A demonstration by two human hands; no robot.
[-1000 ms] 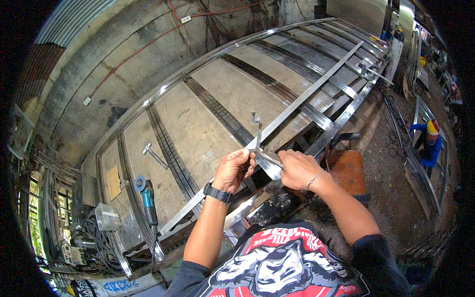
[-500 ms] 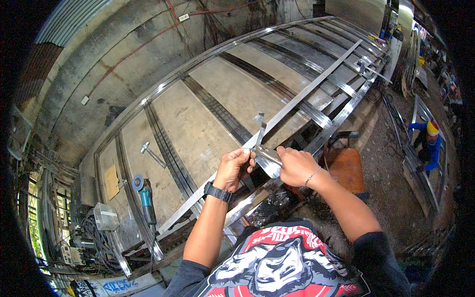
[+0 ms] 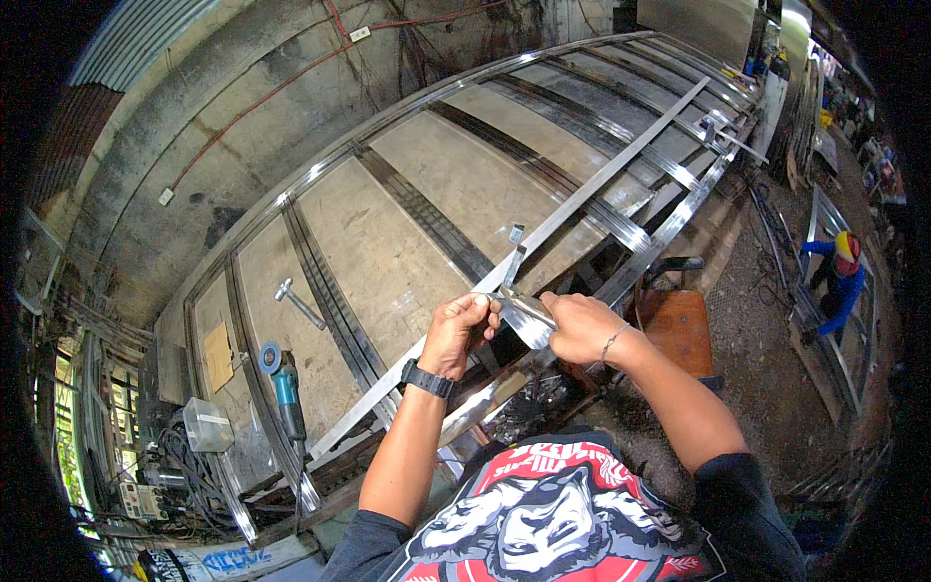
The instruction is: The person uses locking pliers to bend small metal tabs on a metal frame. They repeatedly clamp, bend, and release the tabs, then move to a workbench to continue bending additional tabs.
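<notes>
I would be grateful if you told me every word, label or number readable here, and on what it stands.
Shirt: white lettering, which I won't copy out.
White surface, lower left: blue lettering, likewise not copied.
Angle grinder: any marking is too small to read.

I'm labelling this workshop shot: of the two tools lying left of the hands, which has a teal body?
The angle grinder, with a round disc at one end; the other, the hammer, looks silvery all over.
</notes>
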